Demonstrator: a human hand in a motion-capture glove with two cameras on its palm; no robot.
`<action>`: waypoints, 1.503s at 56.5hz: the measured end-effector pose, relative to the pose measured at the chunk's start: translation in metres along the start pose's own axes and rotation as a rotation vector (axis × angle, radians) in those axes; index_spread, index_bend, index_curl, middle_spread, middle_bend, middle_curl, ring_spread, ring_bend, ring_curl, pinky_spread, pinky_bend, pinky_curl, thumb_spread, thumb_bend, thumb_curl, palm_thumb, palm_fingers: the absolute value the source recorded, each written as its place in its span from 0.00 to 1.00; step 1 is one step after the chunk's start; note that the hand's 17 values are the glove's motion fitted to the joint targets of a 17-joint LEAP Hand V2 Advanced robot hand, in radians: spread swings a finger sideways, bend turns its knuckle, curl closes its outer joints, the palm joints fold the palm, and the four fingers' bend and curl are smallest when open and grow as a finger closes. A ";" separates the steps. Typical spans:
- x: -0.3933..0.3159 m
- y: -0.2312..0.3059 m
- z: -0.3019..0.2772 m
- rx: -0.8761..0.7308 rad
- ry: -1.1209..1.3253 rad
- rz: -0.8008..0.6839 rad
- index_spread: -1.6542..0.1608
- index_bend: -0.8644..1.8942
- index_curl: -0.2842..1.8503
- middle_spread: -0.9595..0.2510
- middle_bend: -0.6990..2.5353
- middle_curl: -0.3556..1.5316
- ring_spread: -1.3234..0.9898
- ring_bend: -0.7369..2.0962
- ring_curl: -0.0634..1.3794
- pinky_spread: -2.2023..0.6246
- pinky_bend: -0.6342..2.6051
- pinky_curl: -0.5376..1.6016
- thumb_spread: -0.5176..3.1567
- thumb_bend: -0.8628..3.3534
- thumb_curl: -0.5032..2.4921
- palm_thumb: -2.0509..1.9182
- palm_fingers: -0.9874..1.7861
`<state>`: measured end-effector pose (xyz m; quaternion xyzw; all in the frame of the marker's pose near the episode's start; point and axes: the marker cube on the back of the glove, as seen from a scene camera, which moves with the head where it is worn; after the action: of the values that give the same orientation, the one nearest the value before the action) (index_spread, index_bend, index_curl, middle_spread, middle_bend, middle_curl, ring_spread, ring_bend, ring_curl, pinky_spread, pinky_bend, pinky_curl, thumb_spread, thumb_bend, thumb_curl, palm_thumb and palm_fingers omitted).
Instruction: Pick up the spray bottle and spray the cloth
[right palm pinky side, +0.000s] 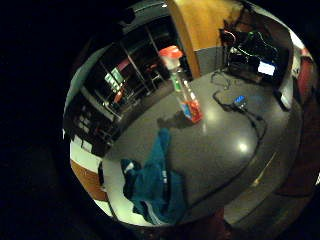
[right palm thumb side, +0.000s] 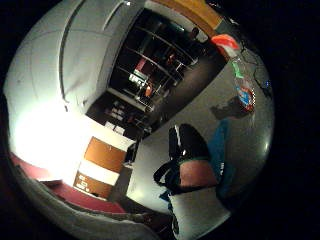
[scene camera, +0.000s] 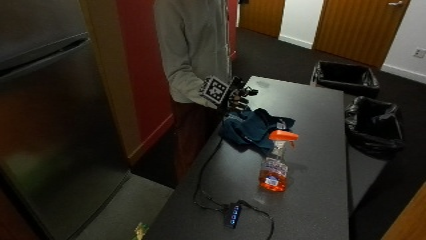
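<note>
In the outside view a clear spray bottle (scene camera: 275, 162) with an orange trigger head and orange liquid stands upright on the dark grey table (scene camera: 313, 165). A crumpled teal cloth (scene camera: 253, 127) lies on the table behind it, toward the person. The gloved right hand (scene camera: 236, 97) hangs in the air above the cloth's far edge, holding nothing, fingers loosely curled. The little finger side palm view looks down on the cloth (right palm pinky side: 155, 187) and, farther off, the bottle (right palm pinky side: 184, 92). In the thumb side palm view the bottle (right palm thumb side: 239, 75) stands beyond the cloth (right palm thumb side: 220, 150), partly hidden by the thumb (right palm thumb side: 192, 160).
A black cable with a small blue-lit hub (scene camera: 233, 215) runs across the table's near end. Two black bins (scene camera: 346, 77) stand beside the table's far side. A dark metal cabinet (scene camera: 53, 125) fills the left.
</note>
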<state>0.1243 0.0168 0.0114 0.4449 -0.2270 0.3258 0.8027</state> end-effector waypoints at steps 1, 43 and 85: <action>0.004 -0.002 0.000 0.014 -0.007 0.011 0.74 0.35 0.22 0.76 0.28 0.37 0.57 0.40 0.24 0.83 0.32 0.42 0.41 0.20 0.32 0.71 0.44; 0.090 -0.095 0.085 0.247 -0.324 0.481 0.74 0.35 0.20 0.75 0.30 0.38 0.56 0.45 0.26 0.82 0.36 0.42 0.39 0.20 0.31 0.69 0.40; 0.119 -0.187 0.154 0.030 -0.319 0.530 0.75 0.38 0.26 0.70 0.34 0.39 0.52 0.47 0.27 0.79 0.28 0.39 0.38 0.20 0.32 0.72 0.69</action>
<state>0.3298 -0.1510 0.0608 0.4275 -0.4536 0.4530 0.6374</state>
